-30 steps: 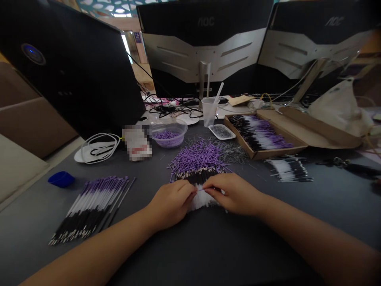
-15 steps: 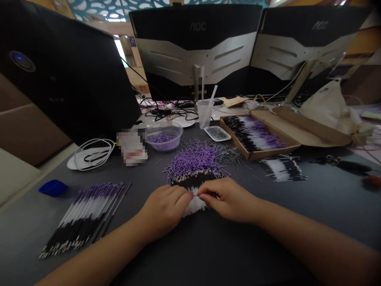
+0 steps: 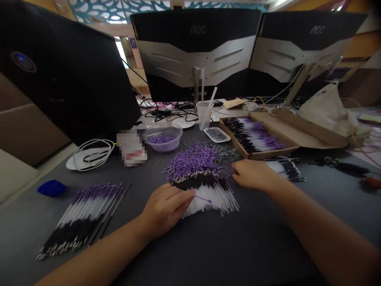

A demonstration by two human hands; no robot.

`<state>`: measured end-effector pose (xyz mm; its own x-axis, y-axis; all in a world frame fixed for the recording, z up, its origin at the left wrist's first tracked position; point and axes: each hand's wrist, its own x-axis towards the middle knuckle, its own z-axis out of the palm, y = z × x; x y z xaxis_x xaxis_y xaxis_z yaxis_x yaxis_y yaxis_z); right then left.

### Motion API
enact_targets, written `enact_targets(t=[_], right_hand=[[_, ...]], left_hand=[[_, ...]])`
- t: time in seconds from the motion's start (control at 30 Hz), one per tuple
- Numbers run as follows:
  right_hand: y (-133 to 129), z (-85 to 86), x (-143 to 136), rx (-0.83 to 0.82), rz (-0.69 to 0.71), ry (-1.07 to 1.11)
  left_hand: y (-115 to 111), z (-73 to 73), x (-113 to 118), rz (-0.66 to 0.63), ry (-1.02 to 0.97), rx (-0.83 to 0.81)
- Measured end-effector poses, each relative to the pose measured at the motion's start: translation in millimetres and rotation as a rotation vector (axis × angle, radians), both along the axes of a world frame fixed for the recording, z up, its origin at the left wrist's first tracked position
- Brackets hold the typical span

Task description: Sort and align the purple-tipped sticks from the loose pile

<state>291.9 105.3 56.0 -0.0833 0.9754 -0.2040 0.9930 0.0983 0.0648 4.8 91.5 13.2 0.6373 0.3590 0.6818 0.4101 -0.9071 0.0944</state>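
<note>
My left hand (image 3: 166,206) is closed in a pinch on a thin purple stick (image 3: 203,198) with a small round end pointing right. It rests over a row of black-and-white thin tubes (image 3: 222,196) laid side by side. My right hand (image 3: 253,174) has its fingers curled together by the right edge of a heap of loose purple sticks (image 3: 193,159) and a scatter of thin grey metal pins (image 3: 229,155). Its fingertips are turned away, so what they hold, if anything, is hidden.
Finished-looking purple, white and black sticks (image 3: 80,214) lie at left near a blue cup (image 3: 51,188). Behind are a clear bowl (image 3: 175,143), a white tray (image 3: 226,140), a plastic cup (image 3: 204,117) and an open cardboard box (image 3: 253,155). More black-and-white sticks (image 3: 290,169) lie at right.
My right hand has left my left hand and moved right and away from me, to the pins. The purple stick in my left hand now shows, along with more of the tubes.
</note>
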Motion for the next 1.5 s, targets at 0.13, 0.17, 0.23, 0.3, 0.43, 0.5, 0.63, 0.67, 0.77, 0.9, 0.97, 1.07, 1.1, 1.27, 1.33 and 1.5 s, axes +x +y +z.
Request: enact_targets(t=[0.13, 0.17, 0.23, 0.3, 0.43, 0.5, 0.63, 0.67, 0.77, 0.9, 0.97, 1.07, 1.1, 1.27, 1.33, 1.5], right_hand=[[4.8, -3.6, 3.3, -0.035, 0.016, 0.054], [5.8, -3.7, 4.9, -0.048, 0.031, 0.077], [7.4, -3.9, 8.1, -0.036, 0.049, 0.118], [8.3, -4.5, 9.0, 0.045, 0.059, 0.172], [7.5, -8.1, -2.4, 0.122, 0.134, 0.583], [4.3, -10.3, -14.6, 0.033, 0.115, 0.902], [-9.1, -11.8, -41.6, -0.144, -0.031, 1.213], [-12.8, -11.7, -46.9, -0.167, -0.040, 1.245], [-20.1, -12.0, -56.1, -0.212, -0.012, 1.381], [-17.5, -14.0, -55.5, -0.189, -0.033, 1.562], [-13.5, -14.4, -52.3, -0.138, -0.080, 1.668], [-9.3, -13.9, -47.6, -0.091, -0.153, 1.801], [-8.7, -13.6, -46.5, -0.090, -0.170, 1.829], [-11.0, -13.4, -47.2, -0.159, -0.173, 1.873], [-12.5, -13.7, -48.7, -0.183, -0.161, 1.884], [-13.9, -14.4, -49.8, -0.206, -0.156, 1.902]], left_hand=[[-4.5, -0.8, 2.1, -0.061, -0.052, -0.088], [-5.4, -0.2, 2.6, -0.067, -0.074, -0.127], [-7.3, 1.5, 3.5, -0.079, -0.117, -0.216], [-8.9, 3.1, 4.2, -0.088, -0.152, -0.285], [-8.4, 2.8, 5.1, -0.084, -0.179, -0.293], [-6.7, 0.4, 5.3, -0.075, -0.169, -0.292], [-4.1, -7.5, 5.1, -0.017, -0.187, -0.409], [-3.8, -9.3, 5.0, -0.011, -0.209, -0.462], [-3.4, -11.6, 4.9, 0.010, -0.240, -0.555], [-3.3, -6.6, 6.1, 0.044, -0.149, -0.409], [-3.0, -3.7, 7.1, 0.046, -0.128, -0.366], [-2.2, -1.8, 7.8, 0.040, -0.108, -0.354], [-1.8, -1.7, 7.7, 0.035, -0.102, -0.353], [-0.4, -1.6, 6.6, 0.011, -0.067, -0.339], [-0.2, -1.2, 6.3, 0.015, -0.045, -0.335], [-0.7, -0.2, 5.3, 0.034, -0.012, -0.361]])
